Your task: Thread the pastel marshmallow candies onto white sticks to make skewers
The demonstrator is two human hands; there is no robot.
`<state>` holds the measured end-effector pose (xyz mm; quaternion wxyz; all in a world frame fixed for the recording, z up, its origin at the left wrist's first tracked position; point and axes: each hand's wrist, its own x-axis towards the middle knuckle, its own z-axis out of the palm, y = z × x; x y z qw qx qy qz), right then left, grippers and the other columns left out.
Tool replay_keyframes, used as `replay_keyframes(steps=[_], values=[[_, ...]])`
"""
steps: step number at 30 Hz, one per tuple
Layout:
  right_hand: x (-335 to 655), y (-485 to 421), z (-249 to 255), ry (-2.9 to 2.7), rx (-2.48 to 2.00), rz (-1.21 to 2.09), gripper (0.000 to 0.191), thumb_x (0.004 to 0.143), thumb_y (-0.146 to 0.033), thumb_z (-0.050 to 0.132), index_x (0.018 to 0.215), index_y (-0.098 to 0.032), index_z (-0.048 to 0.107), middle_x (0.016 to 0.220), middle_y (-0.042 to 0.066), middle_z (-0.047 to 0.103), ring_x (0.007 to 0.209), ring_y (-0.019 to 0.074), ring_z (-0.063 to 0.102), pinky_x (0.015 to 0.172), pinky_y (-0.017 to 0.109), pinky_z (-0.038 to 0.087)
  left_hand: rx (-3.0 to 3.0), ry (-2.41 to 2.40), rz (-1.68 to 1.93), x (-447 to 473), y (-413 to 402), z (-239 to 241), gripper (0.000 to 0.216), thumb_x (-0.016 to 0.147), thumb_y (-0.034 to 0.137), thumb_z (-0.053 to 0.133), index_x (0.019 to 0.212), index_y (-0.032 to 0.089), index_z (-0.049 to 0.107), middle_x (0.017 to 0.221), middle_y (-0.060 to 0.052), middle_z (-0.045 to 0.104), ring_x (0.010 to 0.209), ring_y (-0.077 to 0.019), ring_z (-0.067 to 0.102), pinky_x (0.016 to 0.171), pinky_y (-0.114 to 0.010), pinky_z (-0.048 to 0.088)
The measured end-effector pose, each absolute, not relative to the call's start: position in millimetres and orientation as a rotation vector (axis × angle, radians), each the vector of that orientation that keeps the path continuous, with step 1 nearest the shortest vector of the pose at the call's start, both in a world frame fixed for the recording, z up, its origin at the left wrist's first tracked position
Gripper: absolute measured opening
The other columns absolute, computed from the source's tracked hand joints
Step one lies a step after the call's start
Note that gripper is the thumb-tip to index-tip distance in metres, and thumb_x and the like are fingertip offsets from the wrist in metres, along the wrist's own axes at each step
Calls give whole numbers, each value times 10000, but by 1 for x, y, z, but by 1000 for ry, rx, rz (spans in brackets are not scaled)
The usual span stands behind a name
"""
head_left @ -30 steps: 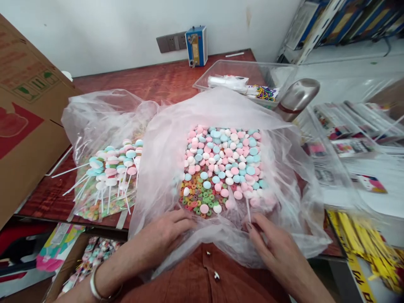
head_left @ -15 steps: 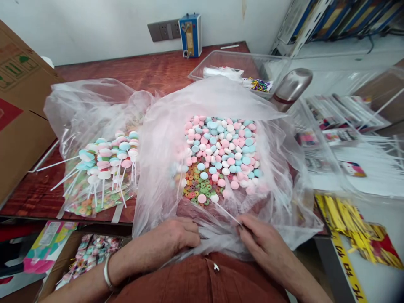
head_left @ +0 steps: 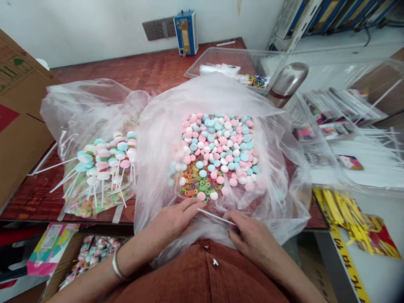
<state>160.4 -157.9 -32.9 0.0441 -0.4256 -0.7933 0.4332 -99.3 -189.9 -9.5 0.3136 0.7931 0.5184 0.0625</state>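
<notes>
A big clear plastic bag [head_left: 164, 139] lies open in front of me, full of pink, blue and white round candies [head_left: 221, 147] and small coloured ring candies [head_left: 197, 185]. My right hand [head_left: 249, 235] pinches one end of a thin white stick [head_left: 214, 216] at the bag's near edge. My left hand [head_left: 172, 225] rests on the plastic with its fingers stretched toward the stick's other end, close to the ring candies. A silver bangle [head_left: 116, 267] sits on my left wrist.
A second clear bag [head_left: 78, 113] on the left holds finished candy lollipops [head_left: 107, 158] on sticks. A cardboard box [head_left: 15, 126] stands far left. Behind are a clear tray [head_left: 227, 59], a metal flask [head_left: 288, 82] and a blue device [head_left: 186, 27]. Yellow twist ties [head_left: 344, 214] lie right.
My right hand has drawn a white stick out of the bag's near edge and now holds it level. My left hand has opened and reached forward toward the stick's tip.
</notes>
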Motion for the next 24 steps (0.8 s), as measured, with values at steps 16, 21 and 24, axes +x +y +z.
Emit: replay_keyframes(steps=[16, 21, 24], values=[[148, -120, -58, -1537, -1422, 1509, 453, 959, -552, 326, 925, -208, 618, 673, -4, 579, 590, 176, 542, 570, 285, 423, 2127, 1505, 162, -131, -167, 6, 315, 943, 95, 413, 1099, 223, 655, 999, -68, 663, 867, -186, 651, 737, -276, 490], [169, -125, -62, -1563, -1535, 1549, 453, 929, -557, 398, 962, -183, 652, 601, -15, 604, 503, 151, 514, 504, 263, 383, 2050, 1513, 485, -106, -145, 6, 230, 976, 174, 434, 966, 199, 662, 926, -40, 642, 839, -155, 621, 758, -261, 475], [173, -129, -64, -1548, -1502, 1507, 425, 942, -539, 428, 1003, -183, 652, 608, -18, 605, 514, 151, 529, 524, 272, 420, 2058, 1664, 550, -94, -121, -15, 180, 951, 164, 469, 995, 179, 643, 994, -63, 629, 919, -186, 612, 823, -308, 487]])
